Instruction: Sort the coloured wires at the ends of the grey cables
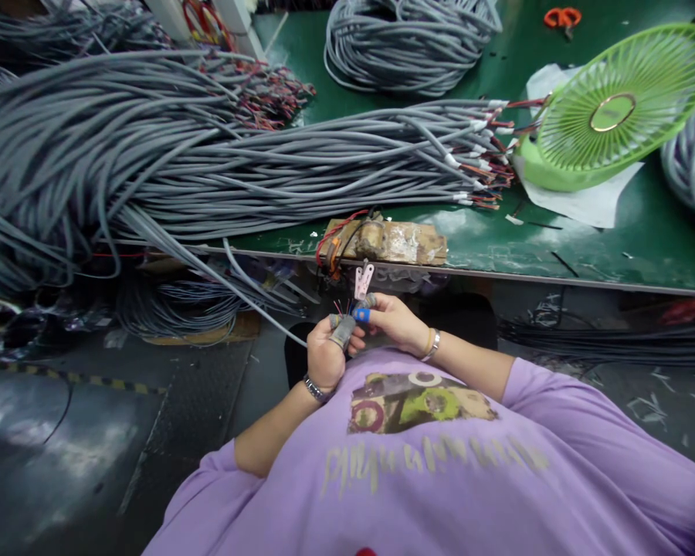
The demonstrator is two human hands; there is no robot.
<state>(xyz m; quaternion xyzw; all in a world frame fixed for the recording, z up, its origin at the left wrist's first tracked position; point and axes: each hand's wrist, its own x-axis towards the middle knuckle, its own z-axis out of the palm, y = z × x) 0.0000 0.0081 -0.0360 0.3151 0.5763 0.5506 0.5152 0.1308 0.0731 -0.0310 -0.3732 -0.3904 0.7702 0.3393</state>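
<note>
My left hand is closed around the end of a grey cable, which runs down from the big bundle on the table. Thin coloured wires fan out above its wrapped thumb. Close against it, my right hand pinches at the same wire ends, with grey wrapping and a blue band on its fingers. Exactly which strands it grips is too small to see. Just above the fingertips a pale pink clip stands by the table edge.
Grey cables with stripped ends cover the green table. A worn wooden block sits at its front edge. A green fan stands right, orange scissors and a cable coil behind. More cables hang below.
</note>
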